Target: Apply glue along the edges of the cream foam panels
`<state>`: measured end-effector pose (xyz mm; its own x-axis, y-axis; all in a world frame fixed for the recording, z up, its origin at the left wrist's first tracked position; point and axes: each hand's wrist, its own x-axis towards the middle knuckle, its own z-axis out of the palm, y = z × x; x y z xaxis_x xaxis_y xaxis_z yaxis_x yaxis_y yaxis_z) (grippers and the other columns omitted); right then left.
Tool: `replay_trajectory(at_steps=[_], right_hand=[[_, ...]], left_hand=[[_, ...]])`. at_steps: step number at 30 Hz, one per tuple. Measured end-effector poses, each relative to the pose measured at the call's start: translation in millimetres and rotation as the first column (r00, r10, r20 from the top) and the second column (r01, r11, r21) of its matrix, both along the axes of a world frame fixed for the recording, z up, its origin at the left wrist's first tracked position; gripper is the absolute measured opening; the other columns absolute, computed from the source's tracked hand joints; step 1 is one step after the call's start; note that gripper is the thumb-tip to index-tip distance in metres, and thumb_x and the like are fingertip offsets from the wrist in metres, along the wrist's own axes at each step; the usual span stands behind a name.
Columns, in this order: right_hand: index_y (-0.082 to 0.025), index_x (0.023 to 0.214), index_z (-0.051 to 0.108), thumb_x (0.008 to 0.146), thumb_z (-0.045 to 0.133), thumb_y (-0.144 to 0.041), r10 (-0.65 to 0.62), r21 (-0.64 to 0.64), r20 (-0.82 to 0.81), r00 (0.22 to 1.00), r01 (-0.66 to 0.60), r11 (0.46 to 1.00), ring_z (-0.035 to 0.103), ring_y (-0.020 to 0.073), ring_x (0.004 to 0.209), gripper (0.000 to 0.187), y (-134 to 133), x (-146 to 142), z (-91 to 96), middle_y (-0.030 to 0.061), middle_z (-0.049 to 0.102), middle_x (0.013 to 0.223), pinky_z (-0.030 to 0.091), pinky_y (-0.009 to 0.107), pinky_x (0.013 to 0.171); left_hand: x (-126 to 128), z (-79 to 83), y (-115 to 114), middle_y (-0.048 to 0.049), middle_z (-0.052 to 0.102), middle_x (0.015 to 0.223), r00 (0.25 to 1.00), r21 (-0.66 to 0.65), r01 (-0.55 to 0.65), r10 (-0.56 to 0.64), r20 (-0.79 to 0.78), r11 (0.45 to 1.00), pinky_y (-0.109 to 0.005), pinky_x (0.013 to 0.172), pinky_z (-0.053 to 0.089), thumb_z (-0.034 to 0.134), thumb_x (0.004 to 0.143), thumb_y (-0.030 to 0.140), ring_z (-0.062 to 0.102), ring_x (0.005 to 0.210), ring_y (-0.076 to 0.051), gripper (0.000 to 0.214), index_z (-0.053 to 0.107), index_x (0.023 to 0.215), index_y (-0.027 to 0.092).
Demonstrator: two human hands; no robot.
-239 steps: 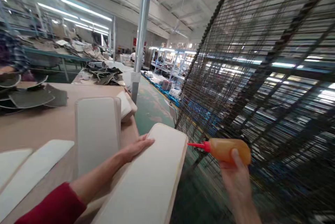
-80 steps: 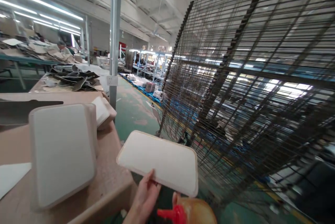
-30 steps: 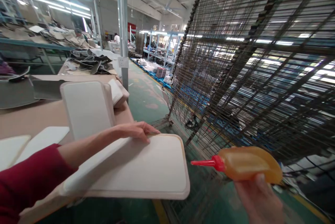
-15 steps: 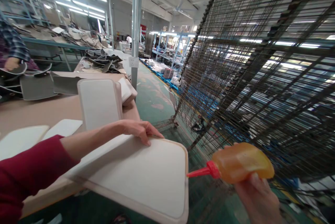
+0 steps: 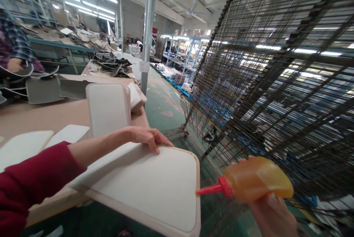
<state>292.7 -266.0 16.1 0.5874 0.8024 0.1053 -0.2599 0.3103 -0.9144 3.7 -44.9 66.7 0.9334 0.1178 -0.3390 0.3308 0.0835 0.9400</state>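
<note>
- Head view, from where I stand: the left hand (image 5: pixel 148 137) has hold of a white panel (image 5: pixel 149 181) by its far edge, thumb pressed on the flat face and the other fingers reaching along and over the rim.
- The panel slants beneath that hand and forearm, its rounded right end stretching past the fingertips; its near left part lies by the edge of the table (image 5: pixel 63 109).
- The right hand (image 5: pixel 272 207) is wrapped around a squeeze bottle (image 5: pixel 257 179), thumb on the near side, some fingertips showing above the far side.
- The bottle lies nearly level, its red nozzle (image 5: pixel 211 189) pointing left, the tip at the panel's right border and seemingly touching it.
- The panel's face looks smooth and matt, with rounded corners, a beige rim and a thin yellowish line along the far right border.
- The bottle is soft-looking, translucent plastic, amber in colour; the nozzle tapers to a fine cone.
- Beyond the left forearm, a stack of similar panels (image 5: pixel 107 106) leans on the tan tabletop.
- Curved grey sheets (image 5: pixel 44 90) lie farther back, where a co-worker's hand (image 5: pixel 15 65) rests.
- Dark wire rack (image 5: pixel 276 63), tilted, gridded, fills the right side.
</note>
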Motion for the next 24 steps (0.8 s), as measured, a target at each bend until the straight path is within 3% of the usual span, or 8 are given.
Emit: replay_trajectory(at_steps=[4, 13, 18, 24], right_hand=[[-0.027, 0.117, 0.052, 0.048, 0.079, -0.047, 0.010, 0.013, -0.024, 1.000, -0.010, 1.000, 0.051, 0.0267, 0.112, 0.077, 0, 4, -5.6, 0.0072, 0.062, 0.110, 0.042, 0.044, 0.092], [-0.025, 0.114, 0.054, 0.058, 0.070, -0.048, -0.015, -0.019, 0.023, 1.000, 0.016, 1.000, 0.045, 0.0238, 0.118, 0.062, -6, 7, -17.8, 0.0093, 0.055, 0.121, 0.045, 0.039, 0.091], [-0.029, 0.111, 0.055, 0.060, 0.065, -0.051, -0.002, -0.030, 0.085, 0.996, 0.004, 1.000, 0.049, 0.0274, 0.115, 0.056, -8, 6, -19.8, 0.0079, 0.054, 0.123, 0.048, 0.045, 0.087], [-0.027, 0.099, 0.062, 0.064, 0.060, -0.054, -0.048, -0.112, 0.203, 0.978, 0.072, 0.991, 0.030, 0.0218, 0.130, 0.044, -14, 12, -27.8, 0.0081, 0.054, 0.122, 0.045, 0.043, 0.092]], left_hand=[[-1, -5.9, 7, 0.0005, 0.070, 0.095, 0.998, -0.022, 0.057, -0.057, 0.007, 0.998, -0.025, 0.074, 0.050, 0.065, 0.062, 0.014, 0.063, 0.086, -0.020, 0.058, 0.058, 0.119, 0.016], [-4, -6.3, 9, -0.0006, 0.070, 0.097, 0.999, -0.034, 0.034, -0.034, 0.004, 0.999, -0.025, 0.072, 0.050, 0.066, 0.062, 0.018, 0.063, 0.086, -0.022, 0.059, 0.058, 0.121, 0.017], [-6, -11.2, 11, -0.0018, 0.070, 0.095, 1.000, -0.040, 0.000, 0.000, -0.008, 0.999, -0.027, 0.071, 0.050, 0.066, 0.063, 0.019, 0.064, 0.083, -0.023, 0.060, 0.057, 0.122, 0.018], [-8, -11.6, 11, -0.0033, 0.071, 0.092, 0.998, -0.041, -0.056, 0.055, -0.026, 0.998, -0.027, 0.068, 0.050, 0.067, 0.062, 0.018, 0.065, 0.083, -0.024, 0.060, 0.057, 0.121, 0.016]])
